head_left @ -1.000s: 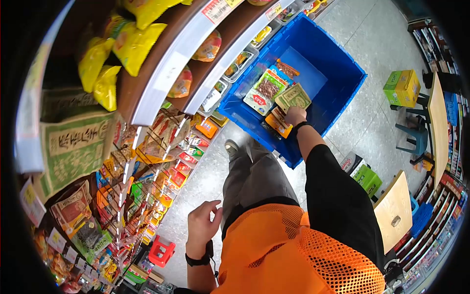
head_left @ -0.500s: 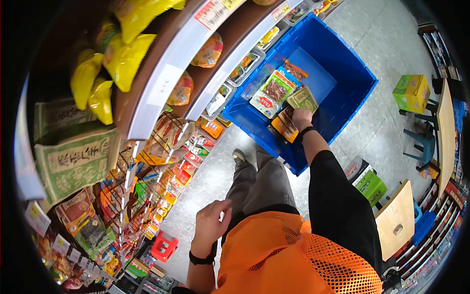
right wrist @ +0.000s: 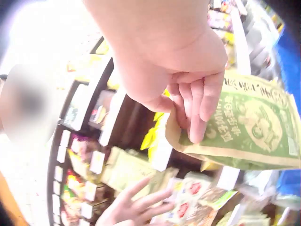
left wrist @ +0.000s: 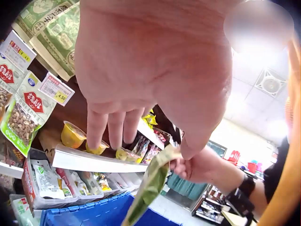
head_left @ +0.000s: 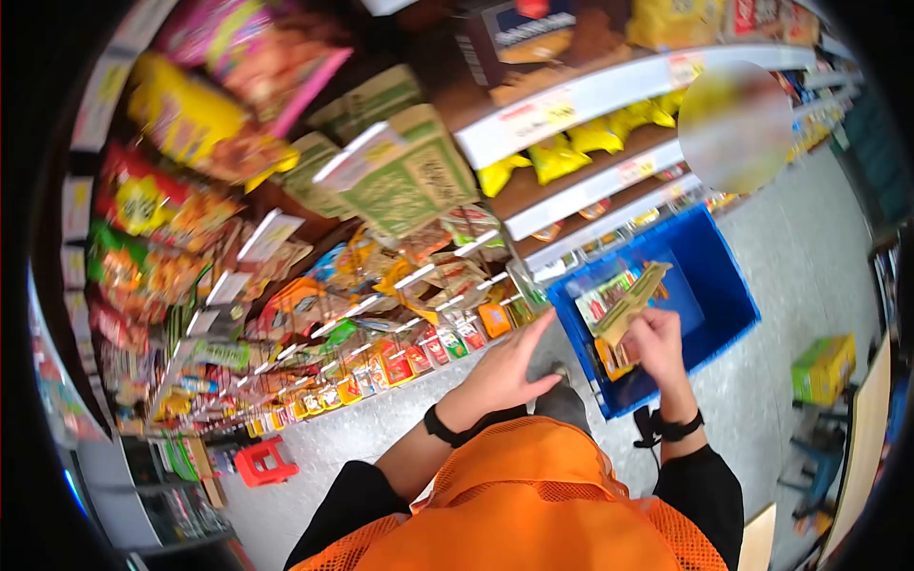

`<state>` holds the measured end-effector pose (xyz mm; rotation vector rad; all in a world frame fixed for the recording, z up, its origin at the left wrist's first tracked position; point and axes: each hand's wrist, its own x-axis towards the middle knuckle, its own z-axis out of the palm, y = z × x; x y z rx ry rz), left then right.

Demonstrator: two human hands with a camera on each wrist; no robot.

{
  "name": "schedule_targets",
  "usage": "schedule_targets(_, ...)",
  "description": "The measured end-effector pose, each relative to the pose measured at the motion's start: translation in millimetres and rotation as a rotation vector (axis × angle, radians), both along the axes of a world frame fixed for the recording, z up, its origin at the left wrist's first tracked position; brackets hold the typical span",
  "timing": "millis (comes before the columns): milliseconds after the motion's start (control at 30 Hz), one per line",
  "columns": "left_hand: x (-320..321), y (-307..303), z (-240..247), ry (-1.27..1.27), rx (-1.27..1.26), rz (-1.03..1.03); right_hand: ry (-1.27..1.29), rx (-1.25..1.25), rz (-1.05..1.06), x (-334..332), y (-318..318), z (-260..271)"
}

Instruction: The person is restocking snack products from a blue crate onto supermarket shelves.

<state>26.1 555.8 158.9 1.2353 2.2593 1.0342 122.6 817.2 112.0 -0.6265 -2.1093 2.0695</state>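
Observation:
My right hand [head_left: 659, 344] pinches the edge of a green and tan paper packet [head_left: 632, 305] above the blue crate [head_left: 728, 333]. The right wrist view shows the packet [right wrist: 254, 122] hanging from the thumb and curled fingers of that hand [right wrist: 181, 70]. My left hand [head_left: 505, 371] is held out between the shelf and the crate, fingers extended and holding nothing; in the left wrist view the hand [left wrist: 155, 66] has its fingers spread. Inside the crate lie an orange packet [head_left: 612, 360] and a white and green packet [head_left: 595, 303]. Similar green packets [head_left: 419, 176] stand on the shelf.
Shelves of snacks [head_left: 381, 366] run along the left and top, with a white shelf edge [head_left: 590, 95] jutting out. A red stool [head_left: 266, 463] stands on the floor at lower left. To the right are a yellow-green box [head_left: 824, 369] and a wooden tabletop [head_left: 862, 428].
My right hand has lifted the green packet from inside the crate. The left hand has risen and stretched out toward the shelf and crate. The head view has turned toward the shelf.

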Motion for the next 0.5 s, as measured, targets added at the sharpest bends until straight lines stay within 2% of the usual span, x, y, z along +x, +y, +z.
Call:
schedule_targets(67, -5.8, -6.7, 3.0, 0.06, 0.054, 0.097, 0.204, -0.144, 0.068, -16.3, -50.4, 40.5)
schedule_targets(133, -17.2, -20.8, -1.3, 0.212, 0.128, 0.227, 0.316, -0.141, 0.218, -31.1, -88.0, 77.0)
schedule_targets(200, -25.0, -42.1, 1.6, 0.2, 0.351, 0.379, 0.391, -0.2, 0.329, -46.5, -120.7, 103.5)
schedule_targets(267, -39.2, -69.1, -3.2, 0.355, 0.501, 0.492, 0.462, -0.014, 0.473, -66.9, -143.5, 112.1)
schedule_targets(333, -48.1, -104.1, 4.8, 0.173, 0.545, 0.481, 0.66, 0.076, 0.48, -87.4, -174.8, 129.5)
schedule_targets(367, -53.8, -122.3, 0.8, 0.182, 0.551, 0.485, 0.668, 0.08, 0.488, -98.3, -184.9, 134.7)
schedule_targets(433, -61.6, -156.4, -15.5, -0.248, 0.598, 0.602, 0.81, 0.491, 0.279, -117.0, -200.7, 141.6)
schedule_targets(467, -64.2, -172.3, -19.0, -0.25, 0.617, 0.612, 0.719, 0.485, 0.238, -125.1, -203.9, 124.0)
schedule_targets(500, -68.0, -187.7, -18.7, -0.383, 0.665, 0.594, 0.627, 0.549, 0.163, -134.2, -209.1, 122.2)
